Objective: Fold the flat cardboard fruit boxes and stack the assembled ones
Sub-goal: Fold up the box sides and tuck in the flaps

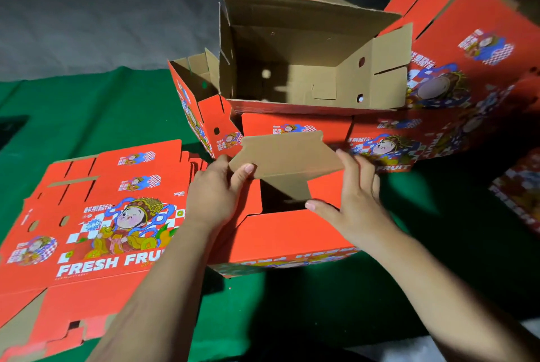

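at the far left a pile of flat boxes (96, 227) lies printed side up on the green cloth (87, 110), not yet folded. just right of it sits the box in hand (280, 233), red side up near the person, with a dark gap in its middle where the panels have not closed.

the left hand (217, 195) grips the left end of the brown flap (286, 154), thumb on top and fingers curled behind it. the right hand (355, 195) holds the flap's right end, fingers up its edge and the thumb stretched low toward the gap. the flap stands tilted over the opening, its narrow tongue pointing down into it.

by my reading the step in hand is closing this box, likely locking its base: the flap is being turned in over the gap. the next move calls for both hands to press it down evenly so the tongue slides under the red panels on either side; a skewed push could crease the tab or spring the side flaps.

behind, an open assembled box (309, 69) rests mouth up on other finished ones, and to the right a tipped box (467, 75) leans against them. that heap is where this one should go once it holds its shape.
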`<state>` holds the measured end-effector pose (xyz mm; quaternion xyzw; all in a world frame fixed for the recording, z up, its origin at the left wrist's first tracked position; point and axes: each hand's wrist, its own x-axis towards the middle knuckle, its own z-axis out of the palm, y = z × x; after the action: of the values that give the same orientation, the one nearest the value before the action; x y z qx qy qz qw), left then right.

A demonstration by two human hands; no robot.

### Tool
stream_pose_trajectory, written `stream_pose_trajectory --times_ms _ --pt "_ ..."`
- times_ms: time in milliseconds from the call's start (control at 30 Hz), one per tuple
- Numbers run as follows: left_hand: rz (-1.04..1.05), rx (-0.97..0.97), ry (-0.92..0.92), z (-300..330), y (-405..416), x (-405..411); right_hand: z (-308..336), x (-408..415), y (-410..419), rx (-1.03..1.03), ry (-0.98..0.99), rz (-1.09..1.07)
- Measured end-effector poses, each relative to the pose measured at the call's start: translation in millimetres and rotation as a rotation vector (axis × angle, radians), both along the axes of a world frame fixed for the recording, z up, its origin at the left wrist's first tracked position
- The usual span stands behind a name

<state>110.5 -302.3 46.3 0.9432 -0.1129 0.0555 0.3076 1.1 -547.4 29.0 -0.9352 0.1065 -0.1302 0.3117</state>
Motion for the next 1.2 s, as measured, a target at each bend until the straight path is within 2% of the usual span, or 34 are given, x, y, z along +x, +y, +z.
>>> stream_pose_trajectory --times_ms 67,133,167,200,267,333,367,433,567,733,967,1033,1133,1200 --pt "0.068 0.061 -0.127 3 -1 -2 -2 3 -5 0.159 0.012 -0.053" --pt "0.097 0.018 -0.397 10 -2 -11 -1 9 -11 0.253 0.040 -0.053" --pt "0.017 -0.034 -0.506 14 -3 -19 -2 11 -14 0.268 0.051 -0.042" --pt "-0.108 -0.039 -0.541 15 -6 -28 -2 14 -17 0.281 0.049 -0.037" --pt "-0.276 0.170 -0.388 9 -15 -46 1 20 -24 0.366 0.066 -0.033" --pt "-0.299 0.415 -0.193 -2 -19 -56 8 26 -33 0.610 0.171 0.021" --pt "-0.291 0.433 -0.141 -6 -19 -56 10 27 -37 0.718 0.241 0.071" --pt "-0.299 0.312 -0.121 -6 -15 -55 10 29 -44 0.723 0.328 0.152" --pt "-0.299 0.123 -0.287 -13 -6 -58 5 25 -49 0.831 0.344 0.131" --pt "-0.308 0.033 -0.368 -18 -2 -63 9 21 -55 0.848 0.433 0.181" --pt "-0.275 -0.050 -0.470 -19 -3 -69 21 27 -64 1.087 0.556 0.229" --pt "-0.245 -0.120 -0.535 -20 -2 -73 24 29 -67 1.162 0.548 0.251" --pt "-0.188 -0.170 -0.632 -21 3 -76 28 34 -71 1.308 0.429 0.209" --pt "-0.185 -0.154 -0.687 -21 5 -75 31 37 -72 1.297 0.379 0.125"
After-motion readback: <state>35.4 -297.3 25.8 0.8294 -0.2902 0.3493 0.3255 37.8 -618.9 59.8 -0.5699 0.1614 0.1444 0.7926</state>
